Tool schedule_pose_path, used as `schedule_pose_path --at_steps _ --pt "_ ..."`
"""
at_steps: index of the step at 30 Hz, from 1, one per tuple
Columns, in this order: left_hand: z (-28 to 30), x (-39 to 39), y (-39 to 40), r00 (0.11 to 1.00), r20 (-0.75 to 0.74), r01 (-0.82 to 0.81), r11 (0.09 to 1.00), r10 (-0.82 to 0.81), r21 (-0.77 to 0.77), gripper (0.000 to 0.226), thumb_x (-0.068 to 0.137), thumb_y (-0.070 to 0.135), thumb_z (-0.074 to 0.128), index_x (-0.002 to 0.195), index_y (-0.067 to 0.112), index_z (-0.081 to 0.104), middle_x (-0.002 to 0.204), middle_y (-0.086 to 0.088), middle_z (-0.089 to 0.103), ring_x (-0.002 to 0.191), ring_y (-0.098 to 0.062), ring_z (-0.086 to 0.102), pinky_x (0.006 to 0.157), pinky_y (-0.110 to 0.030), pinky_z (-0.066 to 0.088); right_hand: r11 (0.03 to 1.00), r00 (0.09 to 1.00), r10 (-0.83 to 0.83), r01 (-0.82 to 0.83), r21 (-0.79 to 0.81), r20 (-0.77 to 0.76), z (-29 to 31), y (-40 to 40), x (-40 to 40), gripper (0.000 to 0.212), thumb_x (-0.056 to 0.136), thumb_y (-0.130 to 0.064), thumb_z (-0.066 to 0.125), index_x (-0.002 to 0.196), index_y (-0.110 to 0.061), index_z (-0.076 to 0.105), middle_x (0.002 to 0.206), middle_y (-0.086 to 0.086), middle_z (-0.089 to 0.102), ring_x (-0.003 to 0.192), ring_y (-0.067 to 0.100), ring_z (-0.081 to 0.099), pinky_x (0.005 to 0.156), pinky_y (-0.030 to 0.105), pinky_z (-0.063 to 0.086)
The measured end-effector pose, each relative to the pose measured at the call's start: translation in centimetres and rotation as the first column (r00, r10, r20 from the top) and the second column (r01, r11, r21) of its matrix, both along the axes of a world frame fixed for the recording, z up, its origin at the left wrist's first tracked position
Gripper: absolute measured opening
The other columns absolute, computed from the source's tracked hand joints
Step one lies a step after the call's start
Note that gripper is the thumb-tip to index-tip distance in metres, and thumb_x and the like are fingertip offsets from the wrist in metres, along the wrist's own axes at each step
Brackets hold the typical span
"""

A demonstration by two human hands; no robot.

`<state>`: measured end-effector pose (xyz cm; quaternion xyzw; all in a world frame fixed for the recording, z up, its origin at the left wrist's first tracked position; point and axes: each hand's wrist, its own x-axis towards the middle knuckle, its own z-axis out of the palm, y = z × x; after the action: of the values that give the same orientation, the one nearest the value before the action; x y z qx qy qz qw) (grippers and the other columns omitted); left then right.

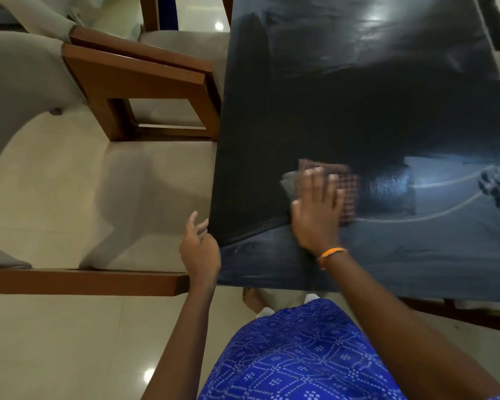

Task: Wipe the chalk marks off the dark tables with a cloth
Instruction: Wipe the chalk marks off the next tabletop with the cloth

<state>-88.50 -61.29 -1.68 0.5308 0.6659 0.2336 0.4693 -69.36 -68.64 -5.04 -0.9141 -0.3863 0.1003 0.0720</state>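
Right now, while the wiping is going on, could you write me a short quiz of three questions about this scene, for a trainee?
1. True or false: the right hand lies flat on the cloth on the table.
2. Choose one: the white chalk lines are A) left of the cloth, B) right of the cloth, C) nowhere.
3. Fill in: the left hand holds ____.

Key: 1 true; 2 B; 3 nothing.

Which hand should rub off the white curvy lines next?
The right hand: it presses the cloth flat on the table, and the chalk lines lie just to its right. The left hand hovers empty beside the table's left edge.
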Motion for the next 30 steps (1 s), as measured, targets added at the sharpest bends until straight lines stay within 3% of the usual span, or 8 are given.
schedule_pose_path --at_steps 3,5,9,16,20,22,26,30 --pt "0.1 0.0 0.0 0.999 0.036 0.013 1.000 -0.012 -0.011 0.052 0.092 0.004 0.041 0.141 0.023 0.035 0.125 -0.002 0.060 0.116 -0.014 0.053 0.101 -0.034 0.043 0.937 0.933 0.348 -0.346 0.041 -0.094 0.1 2.0 -7.6 0.070 0.092 -0.035 0.038 0.150 -0.019 0.003 0.160 0.008 0.000 0.146 0.034 -0.004 0.117 0.052 0.002" --pt "0.3 0.2 -0.3 0.999 -0.002 0.034 0.998 -0.034 0.044 0.054 0.091 0.004 0.042 0.141 0.023 0.034 0.131 -0.001 0.055 0.116 -0.012 0.051 0.094 -0.026 0.043 0.857 0.849 0.516 -0.512 0.062 -0.113 0.1 2.2 -9.8 0.069 0.091 -0.035 0.041 0.150 -0.019 0.010 0.160 0.006 0.008 0.147 0.033 0.003 0.118 0.052 0.006" --pt "0.8 2.4 -1.8 0.974 -0.162 0.193 0.950 -0.156 0.247 0.054 0.085 0.004 0.050 0.135 0.021 0.039 0.135 -0.002 0.046 0.122 -0.013 0.045 0.094 -0.023 0.036 0.796 0.798 0.603 -0.602 0.067 -0.002 0.1 -0.4 -5.7 0.069 0.086 -0.040 0.042 0.148 -0.022 0.021 0.157 0.001 0.023 0.146 0.025 0.018 0.117 0.044 0.013" --pt "0.9 10.5 -6.5 0.771 -0.315 0.636 0.698 -0.554 0.328 0.051 0.081 0.003 0.055 0.130 0.014 0.045 0.132 -0.003 0.048 0.123 -0.014 0.044 0.106 -0.028 0.036 0.985 0.985 0.169 -0.171 0.030 0.043 0.1 -10.3 8.5 0.070 0.079 -0.038 0.036 0.147 -0.024 0.025 0.156 -0.001 0.026 0.144 0.026 0.022 0.115 0.044 0.015" --pt "1.0 14.7 -9.1 0.684 -0.329 0.730 0.615 -0.651 0.300 0.051 0.083 0.004 0.054 0.132 0.013 0.044 0.135 -0.002 0.048 0.129 -0.013 0.040 0.116 -0.039 0.025 0.985 0.984 -0.172 0.172 -0.011 0.043 0.1 -17.9 17.4 0.071 0.080 -0.041 0.024 0.148 -0.022 0.020 0.157 0.004 0.022 0.145 0.029 0.018 0.115 0.048 0.017" --pt "1.0 15.9 -9.9 0.667 -0.326 0.745 0.602 -0.670 0.287 0.052 0.084 0.005 0.053 0.134 0.014 0.042 0.137 -0.001 0.046 0.131 -0.012 0.038 0.118 -0.036 0.020 0.946 0.945 -0.323 0.324 -0.010 0.053 0.3 -21.3 21.0 0.072 0.081 -0.043 0.023 0.148 -0.019 0.019 0.157 0.007 0.022 0.144 0.033 0.019 0.115 0.051 0.018" --pt "1.1 16.8 -10.3 0.704 -0.273 0.710 0.651 -0.655 0.269 0.055 0.084 0.002 0.053 0.136 0.013 0.039 0.139 -0.002 0.043 0.130 -0.014 0.039 0.113 -0.038 0.031 0.859 0.858 -0.512 0.512 0.022 0.042 0.6 -22.4 22.9 0.071 0.081 -0.036 0.029 0.148 -0.016 0.019 0.157 0.008 0.019 0.143 0.037 0.017 0.115 0.057 0.014" --pt "1.4 17.0 -10.3 0.779 -0.196 0.627 0.739 -0.596 0.244 0.060 0.084 -0.004 0.047 0.139 0.016 0.033 0.144 0.000 0.034 0.129 -0.007 0.036 0.103 -0.019 0.030 0.906 0.906 -0.423 0.422 0.011 0.019 0.5 -17.0 18.6 0.070 0.085 -0.034 0.033 0.150 -0.018 0.011 0.159 0.008 0.010 0.146 0.036 0.007 0.115 0.056 0.007"
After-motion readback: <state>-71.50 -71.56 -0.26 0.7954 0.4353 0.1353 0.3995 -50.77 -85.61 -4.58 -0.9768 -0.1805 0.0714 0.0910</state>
